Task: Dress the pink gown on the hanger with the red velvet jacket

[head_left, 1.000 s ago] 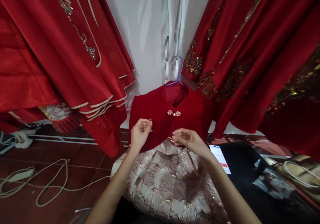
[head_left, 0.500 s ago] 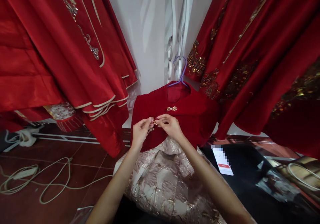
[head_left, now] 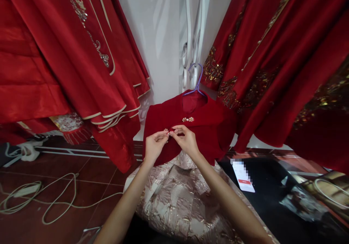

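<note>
A small red velvet jacket (head_left: 209,124) hangs on a purple hanger (head_left: 196,81) over a pale gold brocade skirt (head_left: 180,196). A pearl clasp (head_left: 188,119) near its collar is fastened. Lower on the front edge, my left hand (head_left: 154,146) and my right hand (head_left: 185,139) meet, fingers pinched on a second pearl clasp (head_left: 167,131). Each hand holds one side of it together with the red cloth.
Long red embroidered gowns hang at the left (head_left: 68,55) and right (head_left: 272,62). A white cable (head_left: 40,196) lies looped on the dark red tile floor. A phone (head_left: 243,175) rests on a black surface (head_left: 278,196) at the right.
A second ago my right hand was lower, at the jacket's hem. It rose to meet my left hand at the second clasp and both now pinch it. The view shifted slightly.
</note>
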A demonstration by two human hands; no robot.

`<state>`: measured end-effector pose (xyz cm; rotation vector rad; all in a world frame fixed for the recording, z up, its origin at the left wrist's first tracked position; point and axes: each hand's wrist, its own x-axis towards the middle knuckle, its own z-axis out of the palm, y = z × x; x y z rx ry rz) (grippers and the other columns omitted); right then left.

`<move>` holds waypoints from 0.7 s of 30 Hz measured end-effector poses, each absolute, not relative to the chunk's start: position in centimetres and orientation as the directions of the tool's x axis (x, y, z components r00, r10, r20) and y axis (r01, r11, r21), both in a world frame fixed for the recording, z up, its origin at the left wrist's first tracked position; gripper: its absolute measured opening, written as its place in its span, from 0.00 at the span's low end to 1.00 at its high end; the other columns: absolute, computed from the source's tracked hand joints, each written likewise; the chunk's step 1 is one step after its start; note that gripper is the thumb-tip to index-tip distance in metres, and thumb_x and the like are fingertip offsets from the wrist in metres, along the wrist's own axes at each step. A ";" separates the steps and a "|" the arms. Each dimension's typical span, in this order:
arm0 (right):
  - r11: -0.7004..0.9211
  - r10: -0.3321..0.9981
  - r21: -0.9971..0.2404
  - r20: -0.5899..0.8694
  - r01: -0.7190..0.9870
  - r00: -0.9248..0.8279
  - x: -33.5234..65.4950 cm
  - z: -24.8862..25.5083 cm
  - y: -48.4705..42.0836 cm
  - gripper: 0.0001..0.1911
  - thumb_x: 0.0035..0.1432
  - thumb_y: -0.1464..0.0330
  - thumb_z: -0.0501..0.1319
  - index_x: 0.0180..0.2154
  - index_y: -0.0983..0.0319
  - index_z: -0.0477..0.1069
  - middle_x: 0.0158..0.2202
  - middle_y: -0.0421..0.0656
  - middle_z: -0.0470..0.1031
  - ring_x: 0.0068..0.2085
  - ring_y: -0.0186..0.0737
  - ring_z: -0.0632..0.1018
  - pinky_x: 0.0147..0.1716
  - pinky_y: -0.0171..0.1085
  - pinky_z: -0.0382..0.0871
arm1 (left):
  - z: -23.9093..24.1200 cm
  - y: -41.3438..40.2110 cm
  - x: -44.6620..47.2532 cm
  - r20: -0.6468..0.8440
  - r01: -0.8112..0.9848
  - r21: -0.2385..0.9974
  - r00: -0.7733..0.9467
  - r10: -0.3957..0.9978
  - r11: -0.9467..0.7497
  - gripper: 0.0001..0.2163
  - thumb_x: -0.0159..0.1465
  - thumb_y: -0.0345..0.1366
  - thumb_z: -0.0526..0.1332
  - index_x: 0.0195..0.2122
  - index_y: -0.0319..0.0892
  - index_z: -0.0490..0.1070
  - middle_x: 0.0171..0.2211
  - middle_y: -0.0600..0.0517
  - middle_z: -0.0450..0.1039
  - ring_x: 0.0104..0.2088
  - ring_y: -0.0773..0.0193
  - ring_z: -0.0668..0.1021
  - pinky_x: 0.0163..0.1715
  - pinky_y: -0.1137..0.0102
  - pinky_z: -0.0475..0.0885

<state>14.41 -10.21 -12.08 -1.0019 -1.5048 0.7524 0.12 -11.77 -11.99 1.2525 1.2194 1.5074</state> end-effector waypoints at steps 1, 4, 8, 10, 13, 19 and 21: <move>0.442 0.894 -0.875 0.448 0.196 -0.015 14.4 -12.0 -10.2 0.13 0.54 0.62 0.61 0.40 0.62 0.72 0.33 0.44 0.75 0.34 0.37 0.77 0.33 0.36 0.76 | -12.0 -11.8 0.1 0.201 -0.004 0.979 -0.172 0.964 -0.205 0.15 0.48 0.39 0.70 0.35 0.36 0.78 0.34 0.45 0.80 0.33 0.61 0.81 0.41 0.64 0.77; 0.458 0.885 -0.861 0.466 0.222 -0.019 14.4 -12.0 -10.3 0.12 0.55 0.63 0.60 0.40 0.62 0.72 0.33 0.44 0.74 0.34 0.37 0.77 0.33 0.36 0.77 | -11.8 -11.7 -0.2 0.205 0.020 0.979 -0.147 0.968 -0.204 0.14 0.48 0.40 0.70 0.33 0.36 0.79 0.33 0.45 0.81 0.32 0.60 0.81 0.39 0.63 0.77; 0.467 0.879 -0.854 0.477 0.227 -0.011 14.5 -12.1 -10.4 0.12 0.56 0.63 0.60 0.41 0.61 0.72 0.34 0.43 0.73 0.35 0.36 0.77 0.33 0.36 0.77 | -11.4 -11.5 -0.5 0.188 0.034 0.982 -0.108 0.976 -0.185 0.14 0.46 0.40 0.71 0.32 0.37 0.79 0.33 0.45 0.81 0.33 0.59 0.81 0.42 0.61 0.77; 0.465 0.880 -0.856 0.475 0.226 -0.011 14.5 -12.1 -10.4 0.12 0.55 0.63 0.60 0.40 0.61 0.72 0.34 0.44 0.74 0.35 0.36 0.77 0.33 0.35 0.77 | -11.5 -11.4 -0.6 0.178 0.022 0.984 -0.092 0.980 -0.177 0.15 0.45 0.40 0.71 0.32 0.37 0.79 0.34 0.45 0.81 0.33 0.59 0.81 0.43 0.61 0.76; 0.460 0.883 -0.855 0.468 0.239 -0.025 14.7 -12.2 -10.4 0.12 0.55 0.64 0.61 0.40 0.63 0.72 0.33 0.44 0.74 0.34 0.37 0.77 0.32 0.35 0.77 | -11.7 -11.0 -0.8 0.192 0.057 0.981 -0.069 0.979 -0.188 0.14 0.46 0.40 0.71 0.32 0.36 0.79 0.33 0.44 0.81 0.33 0.58 0.81 0.41 0.61 0.77; 0.445 0.895 -0.869 0.438 0.217 -0.084 15.6 -12.4 -10.7 0.10 0.57 0.64 0.59 0.40 0.61 0.71 0.37 0.45 0.76 0.38 0.38 0.78 0.35 0.35 0.77 | -11.0 -10.8 -1.3 0.337 0.390 0.861 0.043 0.941 -0.326 0.10 0.55 0.40 0.65 0.34 0.39 0.77 0.34 0.47 0.80 0.32 0.61 0.81 0.37 0.66 0.77; 0.417 0.908 -0.891 0.397 0.182 -0.136 16.6 -12.3 -11.4 0.10 0.58 0.63 0.59 0.41 0.60 0.71 0.40 0.44 0.77 0.41 0.38 0.79 0.37 0.36 0.76 | -10.7 -11.1 -1.5 0.384 0.470 0.813 0.013 0.923 -0.344 0.10 0.58 0.40 0.63 0.35 0.40 0.76 0.34 0.48 0.80 0.32 0.63 0.81 0.35 0.68 0.76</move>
